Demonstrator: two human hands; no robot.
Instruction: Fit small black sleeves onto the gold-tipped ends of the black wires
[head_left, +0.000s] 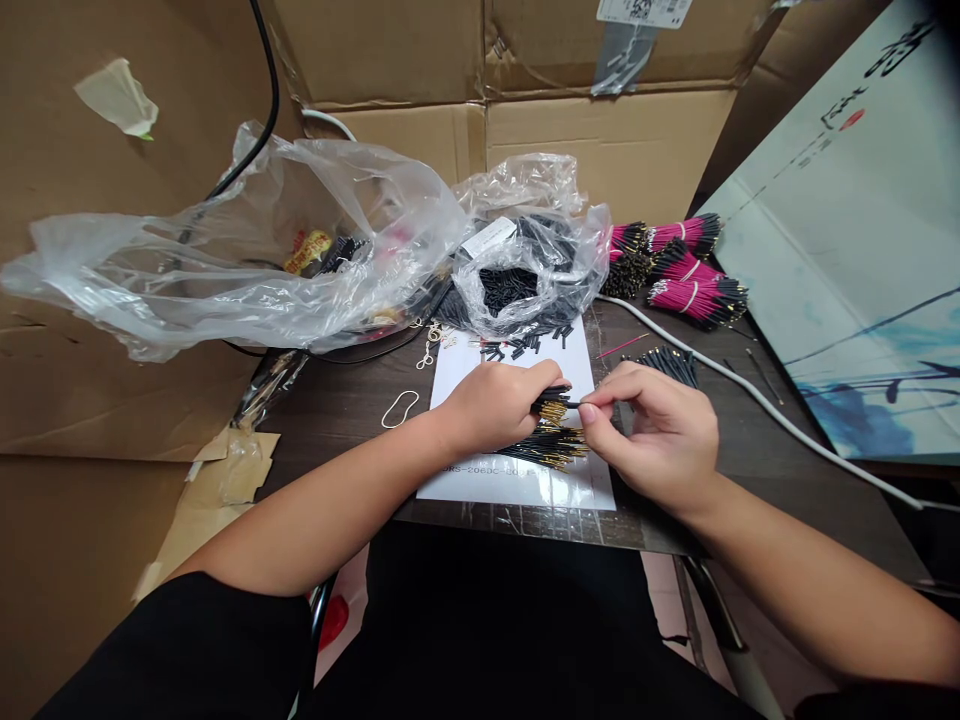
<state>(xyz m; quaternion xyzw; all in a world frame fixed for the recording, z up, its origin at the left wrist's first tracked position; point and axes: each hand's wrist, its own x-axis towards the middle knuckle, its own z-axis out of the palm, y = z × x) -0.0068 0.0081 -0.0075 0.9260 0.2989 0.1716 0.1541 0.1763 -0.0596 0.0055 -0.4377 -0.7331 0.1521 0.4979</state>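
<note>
My left hand (499, 405) is closed around a bundle of black wires with gold tips (553, 402). Thumb and forefinger of my right hand (652, 430) pinch a small black sleeve (574, 405) at the tips of that bundle. Beneath my left hand, more gold-tipped black wires (551, 445) lie on a white printed sheet (450, 485). Loose black sleeves (517, 347) are scattered near the sheet's back edge. An opened plastic bag (555, 300) behind them holds many black sleeves (508, 288).
Bundles of pink wires (694, 298) stand at the back right, near a white cable (787, 430). A large clear bag (300, 290) spreads over the back left. Rubber bands (400, 408) lie left of the sheet. Cardboard (607, 145) walls the dark table (330, 410).
</note>
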